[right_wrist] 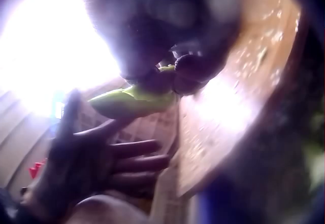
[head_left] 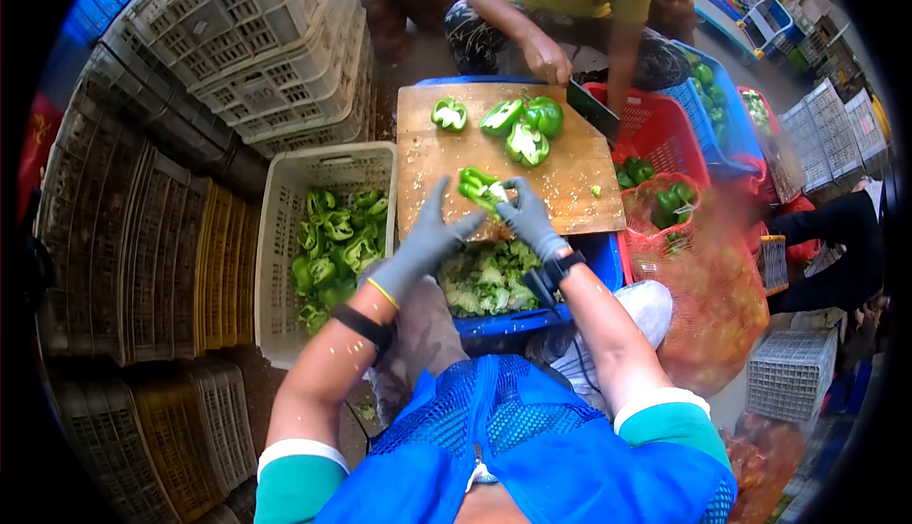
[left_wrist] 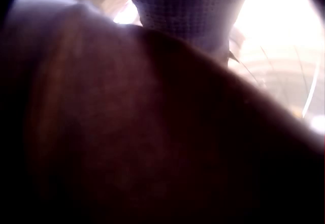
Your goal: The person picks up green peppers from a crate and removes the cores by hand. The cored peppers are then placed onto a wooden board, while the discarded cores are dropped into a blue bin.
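My gloved right hand (head_left: 528, 217) pinches a cut piece of green bell pepper (head_left: 482, 188) over the near part of the wooden cutting board (head_left: 570, 177). To its left, my gloved left hand (head_left: 427, 244) has its fingers spread beside the piece. In the right wrist view, the left hand (right_wrist: 96, 158) lies open just below the pepper piece (right_wrist: 133, 102), palm and fingers stretched out. The left wrist view is mostly dark and blurred by the arm. Farther up the board sit a pepper half (head_left: 449, 114) and a cluster of cut peppers (head_left: 528, 130).
Opposite, a person holds a cleaver (head_left: 591, 111) at the board's far right corner. A white crate (head_left: 269, 248) with pepper pieces stands left. Beneath the board, a blue tub (head_left: 518, 323) holds pale cores. A red crate (head_left: 665, 115) and mesh bag (head_left: 708, 305) stand right.
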`<state>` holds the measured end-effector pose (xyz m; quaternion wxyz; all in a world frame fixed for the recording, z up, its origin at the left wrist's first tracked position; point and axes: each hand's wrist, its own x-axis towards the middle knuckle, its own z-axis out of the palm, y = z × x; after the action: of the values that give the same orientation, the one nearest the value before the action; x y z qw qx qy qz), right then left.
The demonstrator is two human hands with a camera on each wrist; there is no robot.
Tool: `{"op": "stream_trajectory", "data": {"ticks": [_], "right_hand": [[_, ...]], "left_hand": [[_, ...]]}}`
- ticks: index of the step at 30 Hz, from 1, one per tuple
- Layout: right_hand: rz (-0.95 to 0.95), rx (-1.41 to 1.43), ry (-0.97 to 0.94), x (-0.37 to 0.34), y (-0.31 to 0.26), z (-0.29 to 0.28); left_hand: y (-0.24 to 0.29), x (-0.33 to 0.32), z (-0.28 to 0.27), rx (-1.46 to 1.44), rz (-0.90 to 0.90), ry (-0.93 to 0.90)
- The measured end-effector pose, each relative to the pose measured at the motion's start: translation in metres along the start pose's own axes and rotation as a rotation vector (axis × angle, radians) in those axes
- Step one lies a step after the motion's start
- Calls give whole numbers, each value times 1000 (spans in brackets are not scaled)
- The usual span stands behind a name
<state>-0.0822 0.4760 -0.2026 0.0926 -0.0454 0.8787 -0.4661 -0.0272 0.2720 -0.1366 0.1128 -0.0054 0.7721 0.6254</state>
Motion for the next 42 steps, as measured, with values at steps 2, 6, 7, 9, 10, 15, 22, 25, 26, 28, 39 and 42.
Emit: {"op": "stream_trajectory", "data": {"ticks": [2,6,7,9,10,15,22,25,26,28,39,42], "right_hand": [[-3,329,-194,-40,-41,8],[-274,-342,-203,-63,-61,18],[-264,-359,-184,-66,-55,18],[-254,-397,-144,-64,-45,16],[-185,-53,-123,-63,-39,18],[187,1232,-10,-66,-52,11],[199,1427,-193,-51,-44,-6],[112,1196,-217,-18,9,-38],[85,583,-251,-14,3,-46],[49,-139,-472,-2,-10,-63],[16,-511,160,70,1,-13],[-160,-308,153,25,30,-16]], "left_hand": [[21,-6,-17,-482,-479,-8],[7,-15,7,-493,-440,-166],[6,-18,13,-517,-453,-140],[11,-21,17,-597,-391,-146],[12,-22,19,-637,-363,-147],[15,-26,22,-1085,-258,-159],[39,-53,-21,-959,-8,-26],[39,-78,-86,-612,144,288],[57,-86,-100,-474,69,360],[40,-86,-128,-53,-1,369],[3,28,23,-737,-297,18],[-13,42,54,-839,-535,212]]}}
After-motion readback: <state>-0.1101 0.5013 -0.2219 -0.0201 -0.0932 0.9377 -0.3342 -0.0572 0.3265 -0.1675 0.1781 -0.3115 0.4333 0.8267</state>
